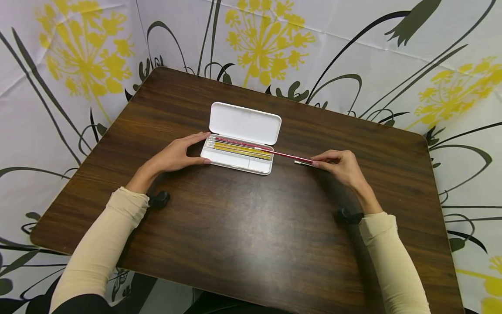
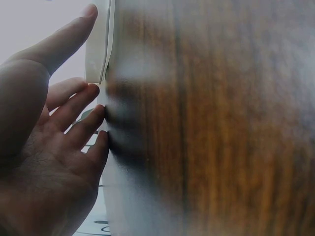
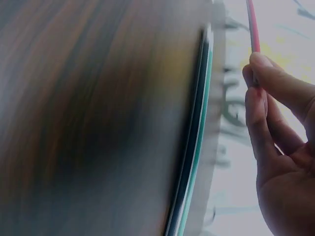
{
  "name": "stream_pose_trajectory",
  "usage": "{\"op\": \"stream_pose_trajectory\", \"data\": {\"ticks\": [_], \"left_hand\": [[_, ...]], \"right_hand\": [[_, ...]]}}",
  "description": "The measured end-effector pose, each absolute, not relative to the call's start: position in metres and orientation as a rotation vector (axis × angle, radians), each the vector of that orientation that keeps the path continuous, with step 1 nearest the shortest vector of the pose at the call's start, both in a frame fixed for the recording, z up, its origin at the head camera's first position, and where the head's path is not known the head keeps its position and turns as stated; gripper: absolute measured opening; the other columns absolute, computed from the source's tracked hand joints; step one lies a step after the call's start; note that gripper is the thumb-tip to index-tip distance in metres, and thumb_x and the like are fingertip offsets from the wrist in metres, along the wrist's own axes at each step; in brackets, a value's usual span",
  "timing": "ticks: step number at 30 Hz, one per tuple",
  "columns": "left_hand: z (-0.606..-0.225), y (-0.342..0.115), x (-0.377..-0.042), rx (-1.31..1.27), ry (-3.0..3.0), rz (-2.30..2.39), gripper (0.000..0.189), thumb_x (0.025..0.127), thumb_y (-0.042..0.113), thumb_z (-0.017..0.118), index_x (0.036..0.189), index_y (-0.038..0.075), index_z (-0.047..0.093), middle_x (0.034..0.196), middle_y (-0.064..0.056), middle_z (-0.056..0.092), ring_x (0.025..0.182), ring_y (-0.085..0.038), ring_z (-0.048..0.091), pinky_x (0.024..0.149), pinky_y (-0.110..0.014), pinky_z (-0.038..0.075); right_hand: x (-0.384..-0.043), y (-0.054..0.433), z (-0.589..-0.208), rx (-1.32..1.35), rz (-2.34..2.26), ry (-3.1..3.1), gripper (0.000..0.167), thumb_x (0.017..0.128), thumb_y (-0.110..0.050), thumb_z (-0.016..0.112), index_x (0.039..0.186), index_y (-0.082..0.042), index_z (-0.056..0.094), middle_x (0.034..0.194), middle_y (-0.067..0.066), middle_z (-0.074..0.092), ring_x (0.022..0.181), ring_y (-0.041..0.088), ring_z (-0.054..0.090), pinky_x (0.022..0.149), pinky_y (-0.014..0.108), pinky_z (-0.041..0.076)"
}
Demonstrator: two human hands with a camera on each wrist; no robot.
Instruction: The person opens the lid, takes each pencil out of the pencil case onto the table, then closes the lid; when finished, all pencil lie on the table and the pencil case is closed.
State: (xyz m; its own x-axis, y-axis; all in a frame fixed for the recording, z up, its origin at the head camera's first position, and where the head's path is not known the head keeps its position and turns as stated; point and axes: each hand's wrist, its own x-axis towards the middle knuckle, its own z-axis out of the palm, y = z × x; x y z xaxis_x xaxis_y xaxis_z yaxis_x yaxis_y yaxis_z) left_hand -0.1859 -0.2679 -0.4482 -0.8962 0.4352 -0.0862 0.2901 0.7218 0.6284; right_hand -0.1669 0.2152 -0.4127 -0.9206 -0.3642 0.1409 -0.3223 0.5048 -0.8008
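An open white pencil case (image 1: 241, 165) lies on the table with red and yellow pencils (image 1: 242, 149) side by side in it. My left hand (image 1: 176, 152) is at its left end, thumb by the front corner and fingertips by the back corner. In the left wrist view the fingers of the left hand (image 2: 64, 132) are nearly straight and spread beside the case's edge (image 2: 98, 44). My right hand (image 1: 339, 165) pinches a red pencil (image 1: 290, 155) by its right end; its left end reaches over the case. Below that hand lies a dark and green pencil (image 3: 194, 132).
The case's lid (image 1: 245, 123) stands raised at the back. The brown wooden table (image 1: 235, 235) reaches to a flower-printed curtain (image 1: 345, 48) behind and at both sides. A black wrist strap (image 1: 158, 199) sits at the left sleeve, another strap (image 1: 349, 216) at the right.
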Motion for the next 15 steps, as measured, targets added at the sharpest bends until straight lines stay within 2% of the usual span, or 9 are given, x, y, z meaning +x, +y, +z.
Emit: {"op": "stream_pose_trajectory", "data": {"ticks": [3,9,15], "left_hand": [[-0.448,-0.267,-0.187,0.577,2.697,0.934,0.087,0.083,0.045,0.077,0.155,0.020,0.034,0.158,-0.014,0.027,0.144,-0.032,0.024,0.110,-0.055,0.023],[-0.447,-0.267,-0.186,0.577,2.698,0.942,0.087,0.084,0.044,0.077,0.155,0.019,0.034,0.158,-0.013,0.028,0.144,-0.032,0.023,0.111,-0.055,0.023],[-0.447,-0.267,-0.186,0.563,2.688,0.938,0.087,0.083,0.045,0.077,0.155,0.020,0.033,0.158,-0.014,0.027,0.144,-0.033,0.023,0.110,-0.057,0.023]], "right_hand": [[-0.156,0.245,-0.410,-0.586,-1.415,2.685,0.017,0.084,0.004,0.074,0.102,0.003,0.076,0.097,0.019,0.071,0.083,0.034,0.065,0.065,0.019,0.051],[-0.145,0.306,-0.434,-0.432,-1.361,2.760,0.015,0.085,-0.005,0.077,0.100,-0.006,0.078,0.098,0.012,0.071,0.082,0.017,0.065,0.065,0.017,0.051],[-0.140,0.329,-0.441,-0.381,-1.346,2.799,0.014,0.084,-0.013,0.079,0.098,-0.011,0.079,0.098,0.007,0.071,0.084,0.014,0.064,0.064,0.017,0.050]]}}
